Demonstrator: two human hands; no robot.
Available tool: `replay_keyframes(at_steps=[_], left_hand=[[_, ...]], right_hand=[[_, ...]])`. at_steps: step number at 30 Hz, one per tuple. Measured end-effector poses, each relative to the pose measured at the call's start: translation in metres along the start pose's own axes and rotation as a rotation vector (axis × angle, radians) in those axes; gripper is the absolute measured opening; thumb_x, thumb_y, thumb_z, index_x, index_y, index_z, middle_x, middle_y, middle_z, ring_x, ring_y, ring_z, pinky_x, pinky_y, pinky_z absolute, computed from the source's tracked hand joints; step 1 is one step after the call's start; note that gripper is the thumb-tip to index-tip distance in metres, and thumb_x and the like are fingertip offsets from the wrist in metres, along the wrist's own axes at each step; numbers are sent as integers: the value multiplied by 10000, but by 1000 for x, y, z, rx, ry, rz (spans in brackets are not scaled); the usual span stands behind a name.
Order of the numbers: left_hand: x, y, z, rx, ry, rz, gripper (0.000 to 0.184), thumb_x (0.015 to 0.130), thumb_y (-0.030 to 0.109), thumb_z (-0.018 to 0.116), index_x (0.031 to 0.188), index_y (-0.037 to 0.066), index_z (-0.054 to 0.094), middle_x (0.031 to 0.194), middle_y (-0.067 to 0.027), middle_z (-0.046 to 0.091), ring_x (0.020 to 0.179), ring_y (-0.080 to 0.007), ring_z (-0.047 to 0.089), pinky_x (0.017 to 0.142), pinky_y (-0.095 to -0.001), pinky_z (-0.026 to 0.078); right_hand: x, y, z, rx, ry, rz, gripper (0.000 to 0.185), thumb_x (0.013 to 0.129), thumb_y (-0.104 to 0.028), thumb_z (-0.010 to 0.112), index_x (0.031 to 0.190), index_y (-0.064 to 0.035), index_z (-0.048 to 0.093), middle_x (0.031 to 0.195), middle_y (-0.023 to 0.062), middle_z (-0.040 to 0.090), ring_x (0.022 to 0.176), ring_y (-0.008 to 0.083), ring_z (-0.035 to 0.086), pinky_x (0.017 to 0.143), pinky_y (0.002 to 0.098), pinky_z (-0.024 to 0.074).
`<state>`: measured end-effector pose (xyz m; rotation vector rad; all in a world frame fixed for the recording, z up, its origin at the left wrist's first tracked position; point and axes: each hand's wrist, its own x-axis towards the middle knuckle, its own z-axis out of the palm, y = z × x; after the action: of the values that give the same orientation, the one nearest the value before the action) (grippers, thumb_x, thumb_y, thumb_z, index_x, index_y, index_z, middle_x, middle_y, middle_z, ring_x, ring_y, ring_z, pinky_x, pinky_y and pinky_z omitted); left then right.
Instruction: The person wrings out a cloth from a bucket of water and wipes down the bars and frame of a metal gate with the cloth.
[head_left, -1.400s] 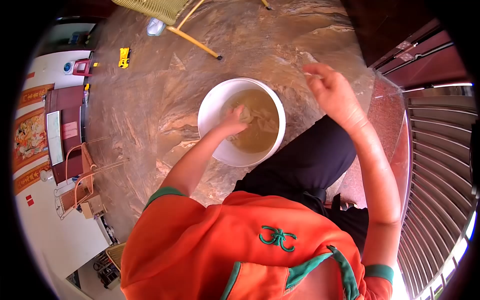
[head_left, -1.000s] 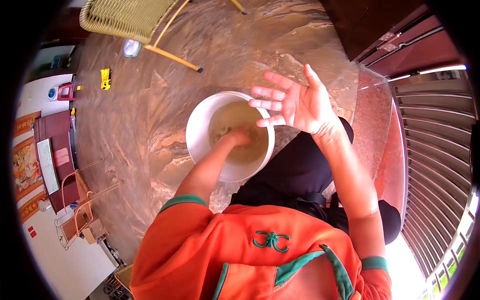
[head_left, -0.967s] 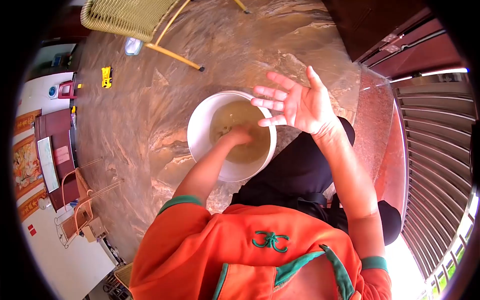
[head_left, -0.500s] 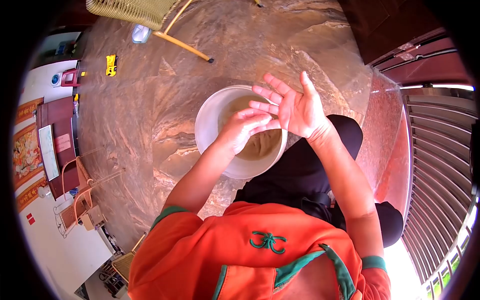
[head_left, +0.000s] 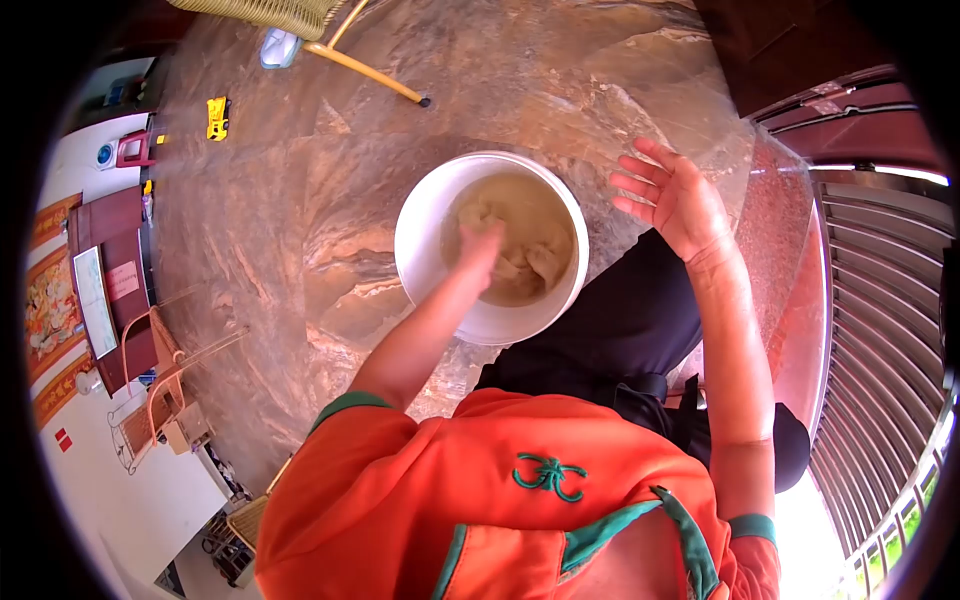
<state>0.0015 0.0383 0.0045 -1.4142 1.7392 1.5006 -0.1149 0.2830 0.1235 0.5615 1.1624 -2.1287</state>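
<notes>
A white bucket (head_left: pixel 418 240) of murky, brownish water stands on the floor in front of me. Pale cloth (head_left: pixel 540 262) lies in the water, partly under the surface. My left hand (head_left: pixel 482 240) reaches into the bucket beside the cloth; its fingers are blurred and partly hidden in the water, so whether they grip anything is unclear. To the right of the bucket my right hand (head_left: pixel 675 198) is raised over the floor, palm up, fingers spread, holding nothing.
A woven chair (head_left: pixel 370 72) with yellow legs stands beyond the bucket. A yellow toy truck (head_left: pixel 218 118) lies on the marbled floor at the far left. A metal gate (head_left: pixel 880 340) runs along the right side, near my bent knee.
My left hand has gone from touching my right fingers down into the bucket. My right hand has moved right, away from above the bucket. The cloth shows more clearly in the water.
</notes>
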Motion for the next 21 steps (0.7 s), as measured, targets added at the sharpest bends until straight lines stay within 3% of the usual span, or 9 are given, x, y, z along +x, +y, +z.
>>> replay_keyframes(at_steps=[4,6,7,8,10,12,15,18,21], left_hand=[[81,-100,43,1510,34,677,684,786,443,547,1309,55,338,1239,-246,453,1087,-372,495,880,-504,401],[68,-73,36,1487,-348,589,608,798,404,539,1267,37,415,1127,-245,543,957,-378,575,854,-485,425],[103,-89,23,1328,-381,541,654,762,375,610,1281,38,401,1184,-233,513,1135,-368,464,934,-469,364],[84,-77,22,1358,-261,636,429,831,291,501,1200,72,495,1085,-189,582,959,-354,574,821,-462,440],[138,-99,-1,1617,-209,1138,362,837,306,488,1140,113,529,1129,-156,560,957,-341,569,791,-448,455],[112,-73,-20,1127,-224,807,392,843,358,474,1042,31,559,919,-213,608,803,-344,604,680,-438,468],[-25,-10,-36,528,-318,784,280,749,142,513,969,-21,573,822,-127,628,769,-248,618,666,-321,464],[-38,-5,-94,317,-491,555,422,660,98,475,1060,-17,547,1002,-114,583,934,-266,571,794,-321,454],[-70,-12,-97,-402,-376,693,538,654,150,468,1170,-2,473,1177,-181,483,1097,-301,485,904,-375,416]], right_hand=[[-8,19,2,-98,46,-66,339,888,-191,393,1140,12,497,1014,138,583,830,201,594,727,320,501],[-12,31,7,-141,-12,-127,333,885,-188,413,1146,2,492,988,121,589,825,181,593,736,304,488],[-11,38,6,-132,-123,-155,338,873,-190,443,1141,9,494,983,117,593,798,177,596,729,291,489],[-13,37,16,-196,-126,-91,342,861,-181,471,1139,18,493,957,110,598,791,176,597,720,287,492],[-6,67,28,-280,-227,-177,314,849,-155,468,1125,-15,519,961,101,604,797,157,599,715,286,494],[3,87,41,-668,-238,-423,373,840,-190,456,1172,-22,482,983,162,585,961,280,569,847,356,449],[-1,103,66,-970,-228,-146,575,838,-358,495,1305,-62,336,1270,272,379,1147,360,445,982,393,337],[18,123,73,-950,-150,34,682,829,-523,455,1326,-78,312,1211,244,454,1167,336,431,1001,420,309],[40,142,62,-672,-236,214,730,817,-598,430,1307,-63,344,1178,190,506,1139,297,465,976,424,341]])
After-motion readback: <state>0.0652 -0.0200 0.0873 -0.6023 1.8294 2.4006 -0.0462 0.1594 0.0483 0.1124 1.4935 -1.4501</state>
